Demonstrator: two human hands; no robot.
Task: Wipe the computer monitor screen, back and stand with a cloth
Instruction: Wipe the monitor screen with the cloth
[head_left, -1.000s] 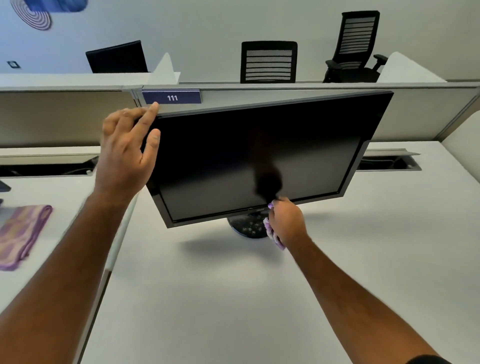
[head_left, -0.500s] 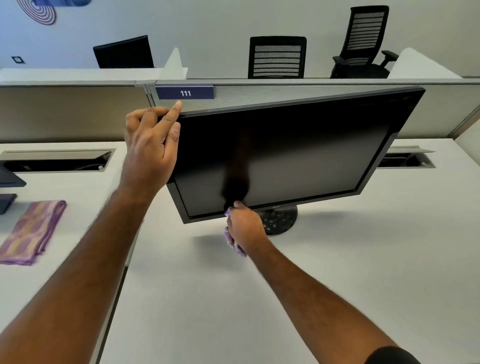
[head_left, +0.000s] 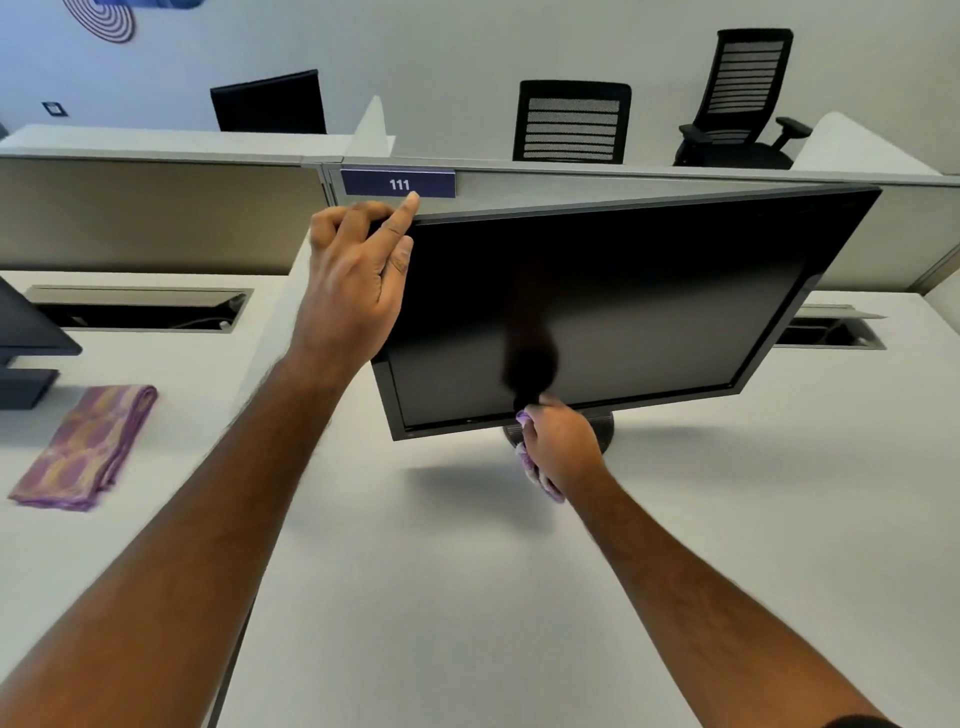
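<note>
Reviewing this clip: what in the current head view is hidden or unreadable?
- Back of the black computer monitor: faces away from the head camera.
- Round black stand base: mostly behind the monitor's lower edge and the right hand.
- Purple cloth: mostly hidden inside that hand.
- Left hand fingertips: hidden behind the monitor's top corner.

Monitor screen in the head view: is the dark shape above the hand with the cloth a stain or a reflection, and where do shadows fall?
Head view: the dark shape on the monitor screen is a reflection of the right hand; the monitor throws a soft shadow on the desk; the wide lens bends the partition.
</note>
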